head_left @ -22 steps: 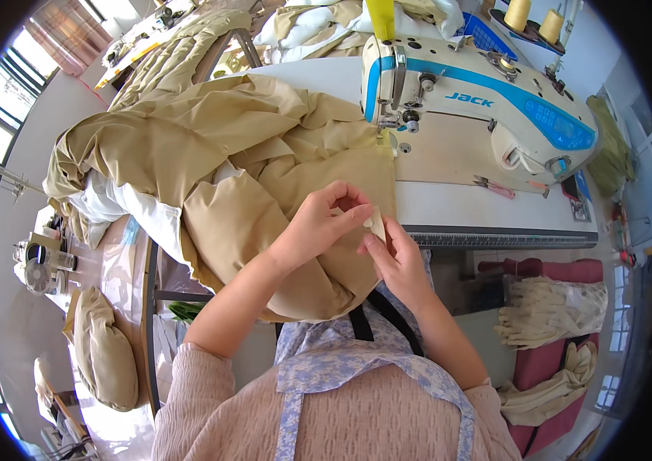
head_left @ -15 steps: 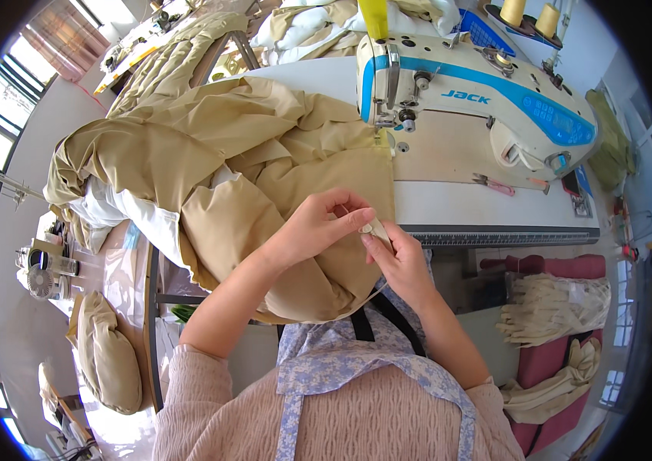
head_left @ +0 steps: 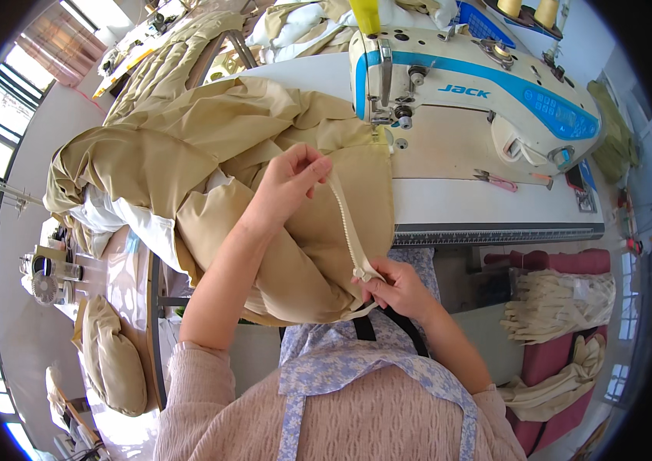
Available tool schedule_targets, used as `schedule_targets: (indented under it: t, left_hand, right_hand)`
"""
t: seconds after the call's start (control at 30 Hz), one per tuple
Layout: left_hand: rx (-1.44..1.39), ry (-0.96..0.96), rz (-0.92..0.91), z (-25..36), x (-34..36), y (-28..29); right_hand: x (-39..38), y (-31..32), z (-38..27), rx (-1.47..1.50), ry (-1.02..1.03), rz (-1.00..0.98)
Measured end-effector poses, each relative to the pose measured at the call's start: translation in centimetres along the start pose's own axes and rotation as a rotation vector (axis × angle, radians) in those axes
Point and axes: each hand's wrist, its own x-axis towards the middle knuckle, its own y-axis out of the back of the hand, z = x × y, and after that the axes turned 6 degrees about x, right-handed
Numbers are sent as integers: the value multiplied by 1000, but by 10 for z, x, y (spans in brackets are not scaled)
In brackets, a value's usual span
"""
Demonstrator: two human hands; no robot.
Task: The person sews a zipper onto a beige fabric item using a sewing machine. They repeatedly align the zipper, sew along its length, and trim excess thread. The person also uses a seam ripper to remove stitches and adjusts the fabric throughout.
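A cream zipper tape (head_left: 346,220) with a toothed edge is stretched between my hands. My left hand (head_left: 289,181) pinches its upper end, above the beige garment. Lower and to the right, my right hand (head_left: 396,286) grips the other end, close to the slider, and a tail of tape hangs below it. Beneath both hands spreads the beige padded garment (head_left: 134,165), its white lining showing at the left. The garment's far right edge lies under the needle area of the white and blue sewing machine (head_left: 472,96).
Pink-handled thread snips (head_left: 496,180) and a phone-like dark object (head_left: 575,178) rest on the machine table (head_left: 437,201). Bundled cream zippers (head_left: 556,307) lie at the right over dark red cloth. A stuffed beige piece (head_left: 111,357) sits on the left side table, near a small fan (head_left: 44,288).
My hands have drawn apart: the left moved up and left, the right down. The zipper tape, bunched between the fingers before, is now pulled out in a line.
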Motion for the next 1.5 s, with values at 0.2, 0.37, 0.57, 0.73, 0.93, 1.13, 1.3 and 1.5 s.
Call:
schedule_targets:
  t: [0.2, 0.37, 0.57, 0.73, 0.93, 1.13, 1.3, 1.5]
  left_hand:
    - [449, -190, 157, 3, 56, -21]
    - [457, -118, 23, -16, 92, -47]
    - [378, 20, -159, -32, 111, -65]
    - [148, 91, -236, -39, 118, -65]
    - [307, -41, -171, -47, 121, -58]
    - [520, -196, -140, -52, 117, -65]
    - [652, -264, -88, -63, 125, -64]
    - [633, -201, -133, -60, 124, -62]
  right_hand:
    - [-30, -14, 45, -54, -44, -53]
    - [-29, -11, 63, -245, 69, -32]
    - [-18, -13, 40, 276, 77, 113]
    - [-12, -5, 61, 118, 31, 235]
    - [-11, -14, 65, 446, 96, 342]
    - [-14, -4, 98, 207, 67, 478]
    - [-9, -1, 86, 254, 212, 508]
    - [-11, 2, 82, 387, 152, 384]
